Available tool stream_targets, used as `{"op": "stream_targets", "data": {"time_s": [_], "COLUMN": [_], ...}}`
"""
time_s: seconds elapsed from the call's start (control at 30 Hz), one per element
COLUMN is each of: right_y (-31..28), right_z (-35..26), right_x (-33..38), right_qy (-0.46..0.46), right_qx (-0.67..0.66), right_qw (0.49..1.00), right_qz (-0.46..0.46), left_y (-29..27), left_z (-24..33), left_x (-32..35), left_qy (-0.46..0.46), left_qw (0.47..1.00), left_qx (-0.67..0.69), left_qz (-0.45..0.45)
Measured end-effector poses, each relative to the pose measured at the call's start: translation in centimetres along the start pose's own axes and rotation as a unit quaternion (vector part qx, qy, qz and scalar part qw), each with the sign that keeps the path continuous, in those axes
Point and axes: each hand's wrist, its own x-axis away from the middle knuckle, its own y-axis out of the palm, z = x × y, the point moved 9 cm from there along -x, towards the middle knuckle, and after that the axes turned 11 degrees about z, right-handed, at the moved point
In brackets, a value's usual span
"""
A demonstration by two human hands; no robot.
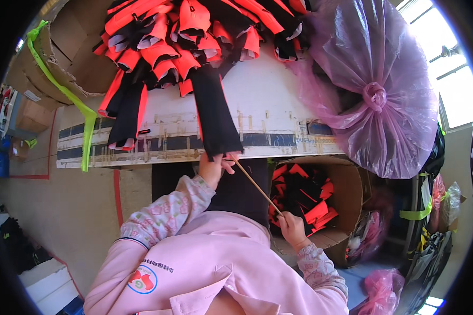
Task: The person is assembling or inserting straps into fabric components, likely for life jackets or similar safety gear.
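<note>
A black fabric tube with an orange side (215,113) hangs over the table's near edge. My left hand (213,169) is closed on its lower end. In my right hand (294,230), lower and to the right, is the near end of a thin wooden stick (258,188). The stick slants up to the left, and its far tip meets the tube's open end by my left fingers; whether it goes inside is hidden. Another black and orange tube (127,118) lies left of this one. Behind them is a heap of similar orange and black tubes (165,44).
The white table (268,105) has a worn, taped front edge. Below its right side stands a cardboard box (347,197) of orange and black pieces. A knotted purple plastic bag (376,97) bulges at right. Another carton (63,58) and a neon-yellow strip (89,131) are at left.
</note>
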Motion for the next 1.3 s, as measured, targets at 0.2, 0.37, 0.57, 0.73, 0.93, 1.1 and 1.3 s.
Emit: {"op": "stream_targets", "data": {"time_s": [0.2,0.37,0.57,0.73,0.93,1.1,1.3], "right_y": [-6.5,-9.4,-13.3,-12.3,-11.4,-12.9,-18.3], "right_z": [4.0,4.4,10.2,16.9,16.2,7.5,-4.6], "right_x": [-8.9,-20.9,-33.4,-35.1,-34.6,-30.7,-24.5], "right_qy": [0.11,0.003,-0.115,0.009,0.029,-0.075,-0.106], "right_qx": [0.01,0.18,0.431,0.673,0.665,0.444,0.101], "right_qw": [0.972,0.958,0.87,0.73,0.743,0.877,0.892], "right_qz": [0.208,0.223,0.212,0.119,0.069,0.165,0.429], "left_y": [1.5,1.9,2.3,1.7,2.4,3.4,2.1], "left_z": [-3.7,-3.4,-5.7,-4.5,-4.0,-2.3,-3.2], "left_x": [0.5,0.6,1.1,1.4,1.4,1.7,1.6], "left_qy": [-0.12,-0.114,-0.232,-0.133,-0.082,-0.138,-0.201], "left_qw": [0.992,0.989,0.968,0.988,0.989,0.985,0.977], "left_qx": [-0.036,-0.052,0.027,-0.009,-0.026,-0.028,-0.009], "left_qz": [-0.026,-0.083,-0.087,-0.081,-0.123,-0.094,-0.074]}}
